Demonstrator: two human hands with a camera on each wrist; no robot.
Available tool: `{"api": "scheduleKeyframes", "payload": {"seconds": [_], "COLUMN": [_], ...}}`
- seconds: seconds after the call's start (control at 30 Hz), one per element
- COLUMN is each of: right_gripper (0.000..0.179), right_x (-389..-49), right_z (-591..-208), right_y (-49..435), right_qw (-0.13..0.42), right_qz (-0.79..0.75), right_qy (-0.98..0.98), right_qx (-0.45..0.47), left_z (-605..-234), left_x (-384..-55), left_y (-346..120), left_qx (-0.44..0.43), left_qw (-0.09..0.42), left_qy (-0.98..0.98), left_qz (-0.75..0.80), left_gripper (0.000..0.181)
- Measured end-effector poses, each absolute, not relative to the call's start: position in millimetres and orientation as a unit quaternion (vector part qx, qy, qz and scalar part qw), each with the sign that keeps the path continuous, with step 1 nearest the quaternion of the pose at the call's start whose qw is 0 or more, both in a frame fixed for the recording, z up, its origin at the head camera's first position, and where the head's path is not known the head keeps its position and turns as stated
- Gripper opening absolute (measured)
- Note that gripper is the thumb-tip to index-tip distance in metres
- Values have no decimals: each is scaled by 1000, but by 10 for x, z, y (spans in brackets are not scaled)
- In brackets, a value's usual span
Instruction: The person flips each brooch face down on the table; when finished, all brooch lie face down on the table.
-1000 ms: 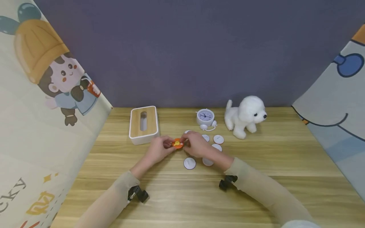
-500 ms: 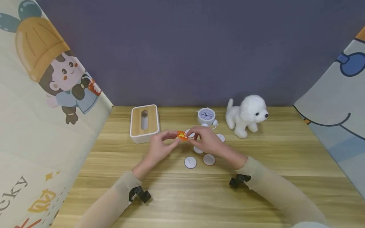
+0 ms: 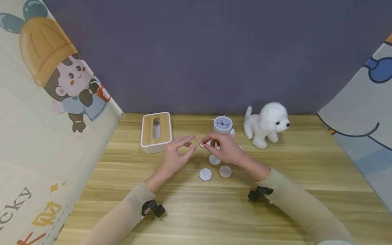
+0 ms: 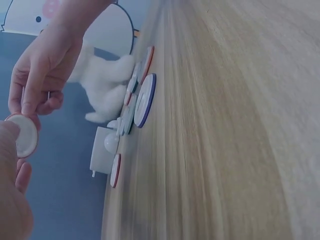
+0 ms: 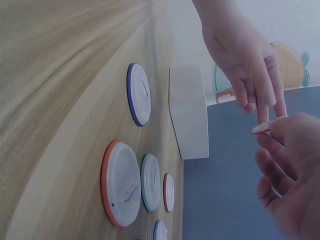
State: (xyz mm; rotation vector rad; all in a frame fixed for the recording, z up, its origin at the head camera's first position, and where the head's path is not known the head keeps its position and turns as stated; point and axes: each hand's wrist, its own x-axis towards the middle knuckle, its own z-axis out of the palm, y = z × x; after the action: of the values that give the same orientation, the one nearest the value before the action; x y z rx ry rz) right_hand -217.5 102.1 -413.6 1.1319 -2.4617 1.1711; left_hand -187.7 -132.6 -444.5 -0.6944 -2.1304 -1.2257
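Note:
My right hand point(image 3: 226, 149) pinches a round orange-rimmed pin badge point(image 3: 198, 140) between thumb and fingers, above the table. The badge is tilted almost edge-on in the head view; its white back point(image 4: 26, 136) faces the left wrist camera. My left hand point(image 3: 176, 154) has its fingers extended to the badge's far edge, touching or nearly touching it, the thumb held apart. Beneath and in front of the hands, several badges lie white back up, among them a blue-rimmed badge point(image 3: 205, 174) and an orange-rimmed one point(image 5: 122, 185). The right hand partly hides others.
A tissue box point(image 3: 156, 132) with a wooden lid stands left of the hands. Behind the right hand is a white alarm clock point(image 3: 223, 124), and a white plush dog point(image 3: 265, 125) stands at the back right. A dark wall point(image 3: 196, 58) closes off the table's back edge.
Both hands have lifted the badge up and slightly right. It has turned from showing its orange printed face to nearly edge-on, and the left thumb has come away from it.

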Motion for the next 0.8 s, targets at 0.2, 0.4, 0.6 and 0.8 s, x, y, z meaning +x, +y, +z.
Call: {"api": "scheduleKeyframes", "payload": {"seconds": [0.2, 0.4, 0.6, 0.8], "right_gripper": [27, 36, 42, 43], "right_x": [-2182, -2195, -2204, -2241], "right_z": [-4138, -4148, -4150, -4166], "right_y": [1016, 1017, 1026, 1005], "right_qw": [116, 117, 90, 54], "right_qz": [410, 421, 414, 391], "right_qy": [-822, -820, -828, -847], "right_qx": [377, 370, 367, 356], "left_z": [-4446, -4434, -4446, -4479], "left_x": [-1876, -1865, -1872, -1883], "left_y": [-1293, -1262, -1262, -1287], "left_qx": [-262, -256, -249, -230], "left_qw": [303, 298, 289, 246], "left_qy": [-806, -812, -816, -842], "left_qz": [-436, -431, -434, -420], "left_gripper": [51, 53, 49, 48]}}
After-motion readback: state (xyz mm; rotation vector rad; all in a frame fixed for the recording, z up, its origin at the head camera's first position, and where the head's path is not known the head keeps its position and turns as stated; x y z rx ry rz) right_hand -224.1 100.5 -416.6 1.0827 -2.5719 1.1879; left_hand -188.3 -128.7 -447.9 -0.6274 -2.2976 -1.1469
